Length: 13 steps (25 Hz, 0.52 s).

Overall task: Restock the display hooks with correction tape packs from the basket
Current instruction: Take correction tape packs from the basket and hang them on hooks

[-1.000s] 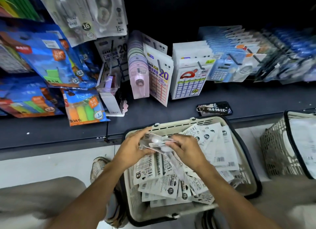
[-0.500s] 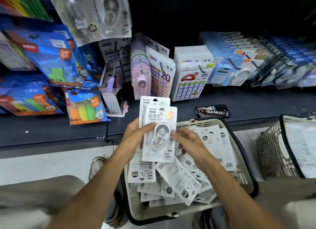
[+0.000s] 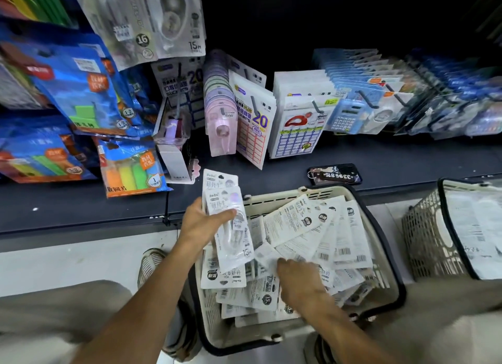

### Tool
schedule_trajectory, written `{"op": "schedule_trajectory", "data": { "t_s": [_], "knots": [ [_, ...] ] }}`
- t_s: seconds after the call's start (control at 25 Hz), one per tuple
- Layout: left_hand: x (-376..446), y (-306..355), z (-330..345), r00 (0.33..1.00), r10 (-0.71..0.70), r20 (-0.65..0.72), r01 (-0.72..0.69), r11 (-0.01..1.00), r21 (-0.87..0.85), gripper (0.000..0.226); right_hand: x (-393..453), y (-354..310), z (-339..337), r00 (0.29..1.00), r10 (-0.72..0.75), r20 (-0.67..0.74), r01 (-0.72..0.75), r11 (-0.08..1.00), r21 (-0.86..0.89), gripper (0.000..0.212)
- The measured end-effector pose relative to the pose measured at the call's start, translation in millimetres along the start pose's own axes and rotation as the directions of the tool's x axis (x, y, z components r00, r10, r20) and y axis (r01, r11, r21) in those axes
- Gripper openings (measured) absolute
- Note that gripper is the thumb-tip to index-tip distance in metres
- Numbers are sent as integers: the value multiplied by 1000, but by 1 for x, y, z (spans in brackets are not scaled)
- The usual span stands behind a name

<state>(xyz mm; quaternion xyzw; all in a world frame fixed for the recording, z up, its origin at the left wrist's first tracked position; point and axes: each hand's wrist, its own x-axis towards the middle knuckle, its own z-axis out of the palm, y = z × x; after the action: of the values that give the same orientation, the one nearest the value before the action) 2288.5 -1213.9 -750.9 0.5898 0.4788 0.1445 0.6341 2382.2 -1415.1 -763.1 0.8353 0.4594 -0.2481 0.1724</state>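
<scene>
My left hand (image 3: pixel 202 222) grips two white correction tape packs (image 3: pixel 226 200), held upright at the basket's left rim, thumb across the front pack. My right hand (image 3: pixel 297 278) is down inside the beige basket (image 3: pixel 320 194), fingers on the loose packs (image 3: pixel 301 228) lying there, mostly back side up; whether it pinches one I cannot tell. Matching correction tape packs (image 3: pixel 173 18) hang on a display hook at upper left, above the shelf.
Dark shelf (image 3: pixel 68 209) runs across, with hanging sticker sheets (image 3: pixel 252 124), label cards (image 3: pixel 298 130), calculators (image 3: pixel 347 116) and blue sticky-note bags (image 3: pixel 78 92). A phone with a key tag (image 3: pixel 335 175) lies on the shelf. A second basket (image 3: pixel 432 236) stands at right. My knees flank the basket.
My right hand let go of the held packs and dropped into the basket. My left hand keeps the packs, shifted slightly left and tilted.
</scene>
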Motion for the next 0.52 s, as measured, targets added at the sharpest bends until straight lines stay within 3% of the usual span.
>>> {"op": "schedule_trajectory", "data": {
  "t_s": [0.12,0.2,0.28,0.4,0.44,0.52],
  "knots": [
    [0,-1,-1,995,71,-67,-59,984,168,45,5,42,-55,993,-85,-82,92,993,79,32],
    [-3,1,1,991,133,7,-129,952,276,45,2,62,-93,990,-131,-52,138,975,176,36],
    [-7,4,6,977,99,187,-138,968,208,45,1,57,-111,962,-257,-89,272,906,324,27],
    [-15,8,15,872,-52,486,1,995,104,38,7,39,-114,912,-259,-318,407,677,613,28],
    [-16,9,16,824,-112,556,134,991,1,33,10,36,-112,899,-209,-385,428,606,670,34],
    [-19,6,15,718,-152,679,393,894,-214,45,15,29,-105,886,-95,-454,436,504,746,44]
  ]
}}
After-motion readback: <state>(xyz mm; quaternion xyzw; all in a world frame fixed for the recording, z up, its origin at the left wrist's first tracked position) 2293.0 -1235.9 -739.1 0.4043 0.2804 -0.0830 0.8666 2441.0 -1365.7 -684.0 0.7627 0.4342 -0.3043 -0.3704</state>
